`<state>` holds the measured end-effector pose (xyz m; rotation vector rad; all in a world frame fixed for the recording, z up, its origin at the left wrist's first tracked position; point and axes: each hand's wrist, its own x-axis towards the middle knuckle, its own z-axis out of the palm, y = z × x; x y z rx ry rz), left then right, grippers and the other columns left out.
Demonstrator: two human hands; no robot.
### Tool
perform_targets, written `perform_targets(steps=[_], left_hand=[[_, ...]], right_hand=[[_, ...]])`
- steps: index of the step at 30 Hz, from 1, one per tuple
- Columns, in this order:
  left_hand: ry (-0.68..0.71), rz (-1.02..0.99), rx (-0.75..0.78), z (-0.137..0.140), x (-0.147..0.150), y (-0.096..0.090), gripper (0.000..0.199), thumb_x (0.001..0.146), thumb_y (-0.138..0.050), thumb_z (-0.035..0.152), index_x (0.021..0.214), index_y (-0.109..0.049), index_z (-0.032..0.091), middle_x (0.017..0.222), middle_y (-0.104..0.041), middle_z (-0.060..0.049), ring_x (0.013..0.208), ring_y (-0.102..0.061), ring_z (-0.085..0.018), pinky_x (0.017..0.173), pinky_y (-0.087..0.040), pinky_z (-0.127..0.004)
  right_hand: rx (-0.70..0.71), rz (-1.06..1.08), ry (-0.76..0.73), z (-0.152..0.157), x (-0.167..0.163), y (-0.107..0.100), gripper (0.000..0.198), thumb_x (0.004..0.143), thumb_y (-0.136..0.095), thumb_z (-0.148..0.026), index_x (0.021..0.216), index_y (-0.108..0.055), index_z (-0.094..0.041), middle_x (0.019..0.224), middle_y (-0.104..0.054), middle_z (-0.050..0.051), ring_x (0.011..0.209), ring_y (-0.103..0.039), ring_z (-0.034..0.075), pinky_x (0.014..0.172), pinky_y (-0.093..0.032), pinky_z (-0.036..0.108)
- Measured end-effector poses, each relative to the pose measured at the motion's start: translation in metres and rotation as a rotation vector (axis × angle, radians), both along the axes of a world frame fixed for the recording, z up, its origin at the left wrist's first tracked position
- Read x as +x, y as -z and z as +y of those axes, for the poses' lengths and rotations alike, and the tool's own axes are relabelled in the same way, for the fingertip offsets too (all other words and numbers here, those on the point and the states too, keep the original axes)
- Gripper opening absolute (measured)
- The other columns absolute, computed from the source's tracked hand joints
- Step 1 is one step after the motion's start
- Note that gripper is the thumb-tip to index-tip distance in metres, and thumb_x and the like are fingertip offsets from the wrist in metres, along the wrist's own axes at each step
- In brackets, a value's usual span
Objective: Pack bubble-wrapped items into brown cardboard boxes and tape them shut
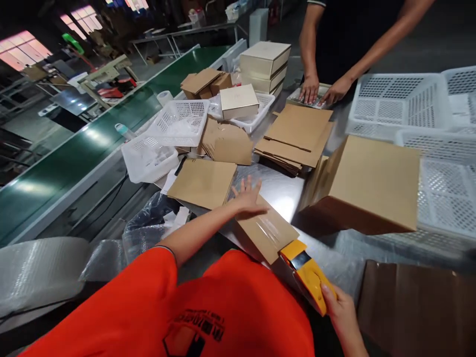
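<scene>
A long brown cardboard box [273,229] lies on the metal table right in front of me, with a shiny strip of clear tape along its top. My left hand [250,201] rests on the far end of the box, fingers spread. In my right hand [340,307] is a yellow tape dispenser [308,275], gripped at its lower end. The dispenser's head meets the near end of the box. Flat cardboard sheets [204,182] lie just beyond my left hand.
A large carton [375,183] stands to the right, near white plastic baskets [399,101]. Stacked cardboard [297,129] and cream boxes [265,59] sit farther back. Across the table, a co-worker's hands [310,89] press on an item. Left are a green conveyor [92,134] and bubble wrap [40,270].
</scene>
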<state>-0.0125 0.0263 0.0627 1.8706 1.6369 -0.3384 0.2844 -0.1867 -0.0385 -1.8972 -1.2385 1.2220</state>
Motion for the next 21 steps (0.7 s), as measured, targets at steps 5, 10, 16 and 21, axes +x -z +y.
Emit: perform_targets(steps=[5, 10, 16, 21], left_hand=[[-0.02, 0.151, -0.061, -0.013, 0.033, 0.009, 0.143, 0.055, -0.078, 0.072, 0.155, 0.011, 0.025, 0.153, 0.037, -0.018, 0.138, 0.032, -0.052, 0.101, 0.005, -0.083], [-0.018, 0.178, -0.055, -0.014, 0.026, 0.002, 0.14, 0.057, -0.08, 0.068, 0.155, 0.011, 0.025, 0.152, 0.037, -0.021, 0.139, 0.029, -0.052, 0.101, -0.003, -0.083], [-0.038, 0.172, -0.04, -0.011, 0.034, 0.002, 0.137, 0.057, -0.082, 0.064, 0.156, 0.004, 0.025, 0.155, 0.033, -0.021, 0.14, 0.025, -0.054, 0.103, -0.004, -0.082], [-0.114, 0.099, -0.013, -0.02, 0.047, -0.017, 0.131, 0.055, -0.089, 0.052, 0.157, -0.012, 0.024, 0.161, 0.02, -0.02, 0.144, 0.02, -0.052, 0.108, -0.001, -0.079]], right_hand=[[-0.025, 0.151, -0.036, -0.011, 0.007, 0.011, 0.054, 0.072, -0.054, -0.069, 0.073, -0.074, -0.019, 0.069, -0.069, 0.007, 0.064, -0.061, 0.022, 0.056, -0.051, 0.029], [-0.087, 0.166, -0.112, -0.034, 0.037, 0.014, 0.046, 0.062, -0.063, -0.065, 0.063, -0.073, -0.02, 0.068, -0.072, 0.006, 0.065, -0.065, 0.024, 0.059, -0.052, 0.03], [-0.185, -0.057, -0.251, -0.012, 0.021, 0.001, 0.059, 0.074, -0.047, -0.076, 0.074, -0.074, -0.024, 0.063, -0.069, 0.006, 0.065, -0.065, 0.025, 0.059, -0.048, 0.033], [-0.17, -0.178, -0.388, 0.011, 0.011, -0.022, 0.063, 0.078, -0.041, -0.079, 0.072, -0.074, -0.026, 0.061, -0.068, 0.008, 0.057, -0.064, 0.025, 0.055, -0.05, 0.035]])
